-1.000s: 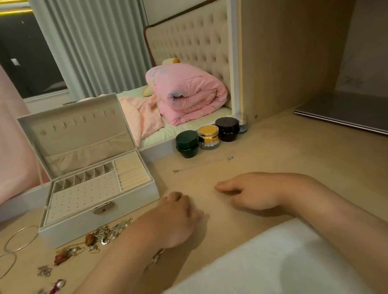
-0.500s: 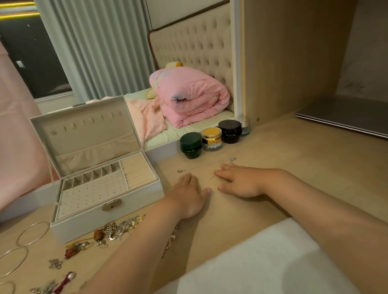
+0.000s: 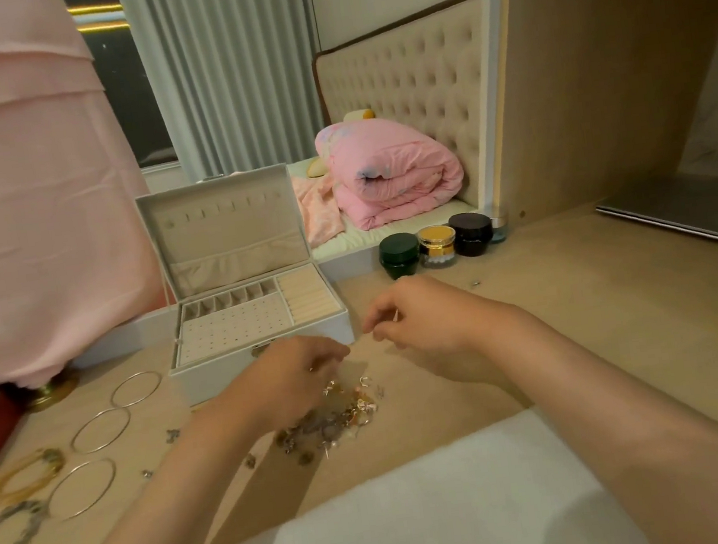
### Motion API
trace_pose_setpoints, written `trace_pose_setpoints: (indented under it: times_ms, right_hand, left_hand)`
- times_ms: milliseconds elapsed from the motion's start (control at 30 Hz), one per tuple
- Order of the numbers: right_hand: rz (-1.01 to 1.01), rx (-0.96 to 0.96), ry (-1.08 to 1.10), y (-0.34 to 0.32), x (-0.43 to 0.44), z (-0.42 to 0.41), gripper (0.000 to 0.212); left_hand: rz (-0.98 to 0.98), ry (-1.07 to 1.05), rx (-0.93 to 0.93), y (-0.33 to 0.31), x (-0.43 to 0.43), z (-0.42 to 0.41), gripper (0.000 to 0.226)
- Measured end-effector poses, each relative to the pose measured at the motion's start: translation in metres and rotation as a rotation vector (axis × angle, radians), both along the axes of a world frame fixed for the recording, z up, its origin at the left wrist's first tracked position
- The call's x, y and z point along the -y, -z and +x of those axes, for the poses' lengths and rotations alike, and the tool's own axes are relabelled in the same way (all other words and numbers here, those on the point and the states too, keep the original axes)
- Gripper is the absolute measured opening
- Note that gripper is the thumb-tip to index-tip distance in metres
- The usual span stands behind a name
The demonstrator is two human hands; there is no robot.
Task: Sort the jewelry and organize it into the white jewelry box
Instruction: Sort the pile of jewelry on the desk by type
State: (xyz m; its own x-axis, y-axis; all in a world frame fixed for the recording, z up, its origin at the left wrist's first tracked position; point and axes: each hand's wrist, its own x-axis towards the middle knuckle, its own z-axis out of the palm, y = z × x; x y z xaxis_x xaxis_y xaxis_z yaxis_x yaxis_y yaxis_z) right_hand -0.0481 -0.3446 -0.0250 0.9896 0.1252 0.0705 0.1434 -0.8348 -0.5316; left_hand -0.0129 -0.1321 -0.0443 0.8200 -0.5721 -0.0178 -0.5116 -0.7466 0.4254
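Observation:
The white jewelry box (image 3: 208, 383) stands open at the left of the wooden desk, and I see nothing in its tray. A pile of small earrings and charms (image 3: 343, 418) lies just in front of it. My left hand (image 3: 289, 384) hovers over that pile with curled fingertips that seem to pinch one end of a thin silver chain. My right hand (image 3: 421, 316) is raised beside it and pinches the same chain (image 3: 396, 314). The chain's far end (image 3: 476, 283) still rests on the desk.
Three silver bangles (image 3: 101, 430), an amber bracelet (image 3: 25, 475) and a grey bracelet (image 3: 10, 536) lie at the left. Three cosmetic jars (image 3: 437, 246) stand at the back. A laptop (image 3: 694, 217) lies at the right. A white cloth (image 3: 423, 512) covers the front edge.
Both hands reached to the thin chain lying near the jars, then drew back towards me and lifted it. The view has shifted left, which shows more bracelets.

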Motion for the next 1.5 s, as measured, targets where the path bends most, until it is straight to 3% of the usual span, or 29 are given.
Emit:
trace_pose_setpoints:
  times_ms: [167,367,500,700,833,933,1133,1233,1333,1500]
  right_hand:
    - [-0.104,-0.051,-0.109,0.006,-0.048,0.014,0.022]
    - [-0.222,-0.243,-0.155,0.013,-0.078,0.022,0.029]
    - [-0.294,-0.285,-0.103,0.005,-0.085,0.029,0.029]
    - [-0.231,-0.213,-0.148,0.004,-0.102,0.032,0.016]
    - [-0.285,-0.228,-0.2,0.015,-0.109,0.031,0.021]
    - [-0.258,-0.212,-0.204,0.017,-0.107,0.034,0.01]
    - [-0.272,-0.345,-0.244,0.008,-0.099,0.035,0.003]
    - [-0.184,-0.174,-0.191,0.013,-0.106,0.037,0.007]
    - [-0.3,0.037,-0.134,0.025,-0.118,0.042,0.014]
    - [-0.42,0.012,-0.15,0.031,-0.12,0.044,0.015]
  left_hand:
    - [-0.063,-0.098,0.154,0.008,-0.053,-0.004,0.029]
    - [0.083,-0.067,0.197,0.027,-0.094,0.003,0.033]
    - [0.057,-0.081,0.145,0.027,-0.103,0.011,0.034]
    - [-0.056,-0.03,0.166,0.029,-0.091,0.01,0.033]
    - [-0.048,-0.047,0.134,0.031,-0.093,0.015,0.023]
    - [-0.072,-0.079,0.099,0.028,-0.102,0.02,0.024]
    - [-0.009,-0.034,0.125,0.035,-0.099,0.018,0.026]
    - [0.061,-0.028,0.179,0.039,-0.1,0.02,0.038]
    - [0.1,-0.03,0.17,0.04,-0.101,0.02,0.036]
    - [0.118,-0.112,0.166,0.033,-0.106,0.02,0.012]
